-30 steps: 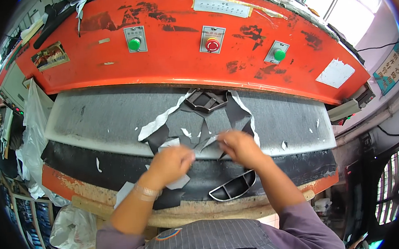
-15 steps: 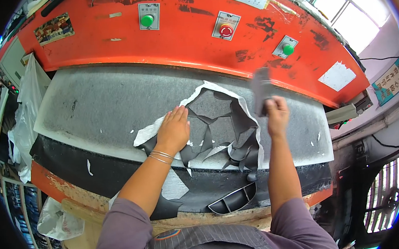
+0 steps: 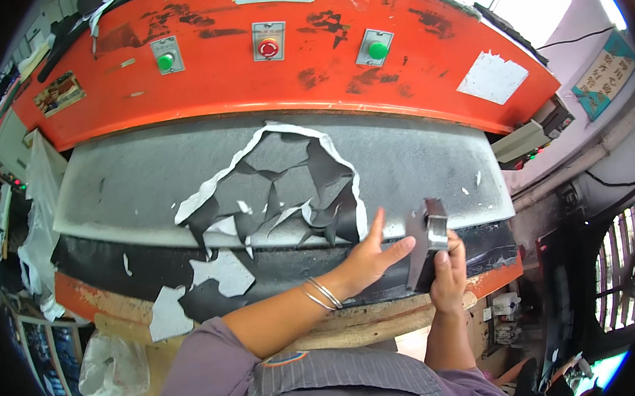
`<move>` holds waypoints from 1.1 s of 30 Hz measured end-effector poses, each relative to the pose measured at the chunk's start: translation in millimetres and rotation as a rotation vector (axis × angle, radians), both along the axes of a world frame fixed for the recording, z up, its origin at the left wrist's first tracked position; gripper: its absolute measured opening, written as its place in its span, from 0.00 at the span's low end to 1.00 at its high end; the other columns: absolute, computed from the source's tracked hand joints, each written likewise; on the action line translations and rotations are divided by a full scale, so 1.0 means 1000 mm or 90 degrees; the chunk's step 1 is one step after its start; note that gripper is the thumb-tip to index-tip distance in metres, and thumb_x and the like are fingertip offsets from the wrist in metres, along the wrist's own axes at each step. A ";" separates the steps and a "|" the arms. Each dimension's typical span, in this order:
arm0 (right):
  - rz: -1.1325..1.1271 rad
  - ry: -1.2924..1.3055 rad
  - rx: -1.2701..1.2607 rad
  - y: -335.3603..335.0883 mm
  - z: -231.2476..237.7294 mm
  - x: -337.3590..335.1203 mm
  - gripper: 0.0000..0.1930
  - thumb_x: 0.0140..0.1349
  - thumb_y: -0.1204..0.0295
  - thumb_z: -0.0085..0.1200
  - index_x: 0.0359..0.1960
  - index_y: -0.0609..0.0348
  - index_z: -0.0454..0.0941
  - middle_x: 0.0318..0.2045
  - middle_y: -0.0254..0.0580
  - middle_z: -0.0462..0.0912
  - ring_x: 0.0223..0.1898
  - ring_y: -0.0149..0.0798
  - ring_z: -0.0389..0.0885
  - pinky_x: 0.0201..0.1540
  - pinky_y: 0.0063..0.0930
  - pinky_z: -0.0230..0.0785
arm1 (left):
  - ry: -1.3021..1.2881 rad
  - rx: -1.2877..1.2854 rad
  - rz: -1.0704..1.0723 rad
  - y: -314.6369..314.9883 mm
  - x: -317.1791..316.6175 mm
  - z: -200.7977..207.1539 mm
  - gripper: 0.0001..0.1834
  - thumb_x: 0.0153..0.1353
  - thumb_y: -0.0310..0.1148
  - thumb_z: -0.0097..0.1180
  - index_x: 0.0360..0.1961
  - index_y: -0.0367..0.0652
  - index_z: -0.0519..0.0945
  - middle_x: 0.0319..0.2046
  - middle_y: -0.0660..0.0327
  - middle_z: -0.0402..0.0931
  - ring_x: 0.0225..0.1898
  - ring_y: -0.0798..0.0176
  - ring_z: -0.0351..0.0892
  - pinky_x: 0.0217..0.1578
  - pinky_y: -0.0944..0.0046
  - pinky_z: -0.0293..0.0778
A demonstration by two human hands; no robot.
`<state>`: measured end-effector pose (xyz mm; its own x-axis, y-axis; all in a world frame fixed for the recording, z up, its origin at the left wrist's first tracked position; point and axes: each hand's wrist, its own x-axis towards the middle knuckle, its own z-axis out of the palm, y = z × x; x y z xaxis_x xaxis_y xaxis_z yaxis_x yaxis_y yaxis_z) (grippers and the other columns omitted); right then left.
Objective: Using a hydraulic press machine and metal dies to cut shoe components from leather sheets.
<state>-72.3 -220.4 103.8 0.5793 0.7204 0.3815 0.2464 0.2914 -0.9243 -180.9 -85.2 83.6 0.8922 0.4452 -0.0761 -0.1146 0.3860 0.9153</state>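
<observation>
My right hand (image 3: 448,281) is closed around a dark, metal-edged block (image 3: 436,226) that looks like a cutting die. A flat dark grey piece (image 3: 415,254) is held against its left side. Just left of these, my left hand (image 3: 373,260) has its thumb and forefinger stretched apart and holds nothing. A cut-up sheet of dark leather (image 3: 332,169) with a ragged white edge lies on the grey cutting board (image 3: 417,147). Large cut-outs in the sheet show the board through them, and loose flaps hang toward its front edge.
Behind the board rises an orange machine beam (image 3: 214,95) with a red button (image 3: 268,49) and green buttons (image 3: 377,50). Pale offcuts (image 3: 227,273) lie on the black front strip (image 3: 146,276). A plastic bag (image 3: 114,368) hangs at the lower left.
My left hand has left the leather sheet and moved right, toward my right hand. My right hand has come down and nearer. The compartmented die at the front edge no longer shows there.
</observation>
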 end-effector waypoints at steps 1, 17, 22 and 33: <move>0.045 0.026 -0.004 -0.006 0.003 -0.011 0.12 0.69 0.63 0.45 0.42 0.60 0.65 0.54 0.45 0.67 0.53 0.31 0.64 0.59 0.31 0.54 | -0.049 -0.072 -0.072 -0.011 -0.002 0.013 0.47 0.64 0.47 0.54 0.70 0.36 0.40 0.63 0.46 0.55 0.64 0.56 0.57 0.62 0.59 0.57; 0.138 -0.423 -0.462 -0.094 -0.009 0.025 0.08 0.59 0.73 0.54 0.34 0.62 0.69 0.39 0.55 0.76 0.39 0.54 0.74 0.44 0.39 0.67 | 0.374 0.366 0.423 0.054 -0.205 0.010 0.56 0.50 0.54 0.66 0.67 0.29 0.50 0.63 0.36 0.56 0.66 0.45 0.57 0.63 0.55 0.57; 0.090 -0.503 -0.457 -0.019 0.025 0.003 0.21 0.54 0.65 0.61 0.45 0.63 0.71 0.46 0.57 0.75 0.49 0.58 0.71 0.52 0.43 0.64 | 0.788 0.626 0.514 0.142 -0.231 -0.004 0.50 0.45 0.59 0.65 0.58 0.29 0.66 0.55 0.37 0.66 0.58 0.40 0.66 0.58 0.49 0.63; 0.113 -0.360 -0.455 0.134 -0.019 -0.028 0.13 0.49 0.82 0.57 0.38 0.64 0.73 0.31 0.42 0.79 0.38 0.37 0.78 0.43 0.29 0.68 | 0.048 0.108 0.261 0.153 -0.178 -0.004 0.27 0.63 0.34 0.56 0.57 0.28 0.63 0.47 0.51 0.74 0.47 0.65 0.74 0.47 0.64 0.73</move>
<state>-100.2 -85.9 85.0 0.3005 0.9538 0.0045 0.7218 -0.2244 -0.6547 -358.8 68.0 80.1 0.6342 0.7725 -0.0305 -0.1569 0.1671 0.9734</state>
